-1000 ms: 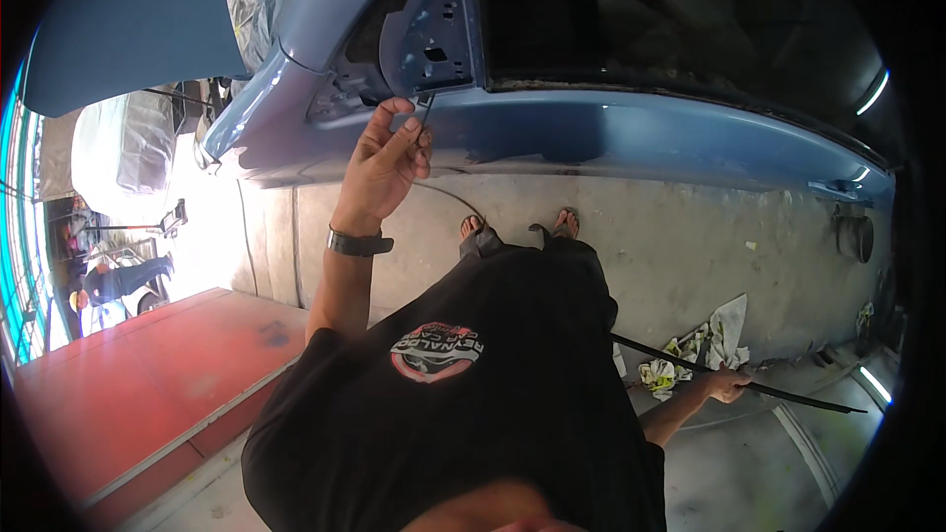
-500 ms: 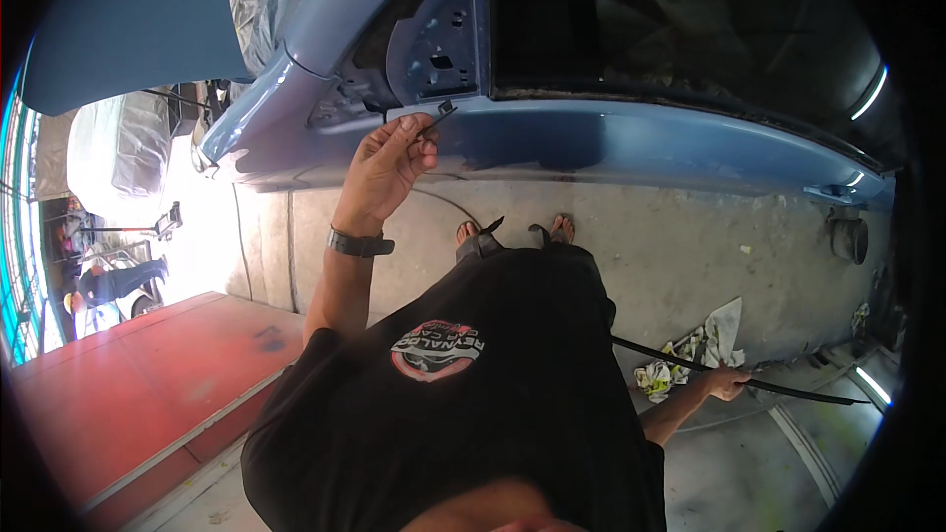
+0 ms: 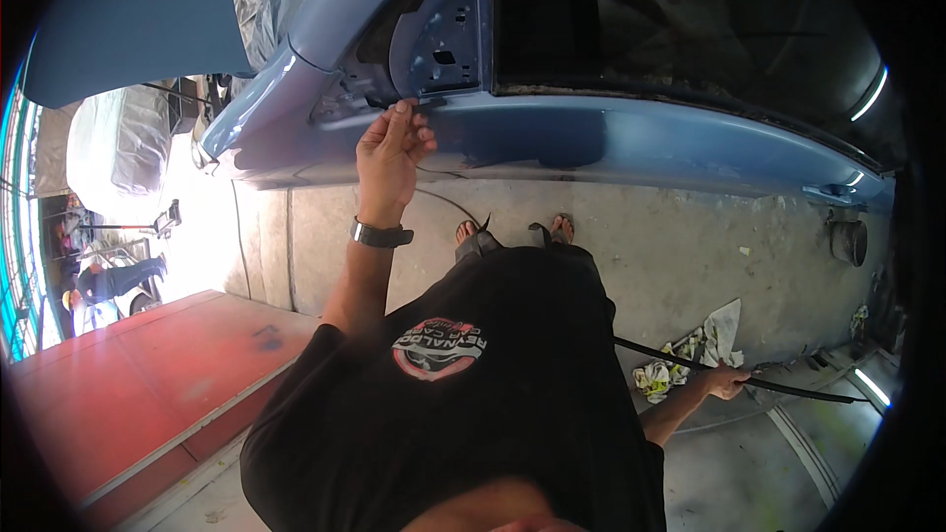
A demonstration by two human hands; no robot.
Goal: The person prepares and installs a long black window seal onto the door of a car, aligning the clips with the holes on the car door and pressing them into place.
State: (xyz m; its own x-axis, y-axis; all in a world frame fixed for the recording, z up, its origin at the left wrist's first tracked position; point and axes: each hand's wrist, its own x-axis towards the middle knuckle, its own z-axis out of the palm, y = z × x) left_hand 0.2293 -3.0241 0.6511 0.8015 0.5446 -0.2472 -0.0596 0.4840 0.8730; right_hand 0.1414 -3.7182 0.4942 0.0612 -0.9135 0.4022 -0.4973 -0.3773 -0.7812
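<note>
My left hand (image 3: 392,153) is raised to the blue car door (image 3: 680,133), just below the bare mirror-mount corner (image 3: 422,57) with its cut-out holes. Pinched between thumb and fingers is a small black trim piece (image 3: 432,101), lying along the door's upper edge. Whether it touches the paint I cannot tell. Low on the right, my right hand (image 3: 724,381) grips a long thin black rubber-like strip (image 3: 803,392), held out away from the car. The strip's other end passes behind my shirt.
The dark door window (image 3: 670,20) lies right of the mirror corner. Crumpled paper (image 3: 724,330) and a dark round container (image 3: 847,242) rest on the concrete floor. A red panel (image 3: 187,365) stands at left. Farther off are a covered car (image 3: 118,143) and another person (image 3: 118,279).
My left hand has moved slightly up and right, bringing the small trim piece from tilted in front of the door to along its upper edge. My right hand has stayed put.
</note>
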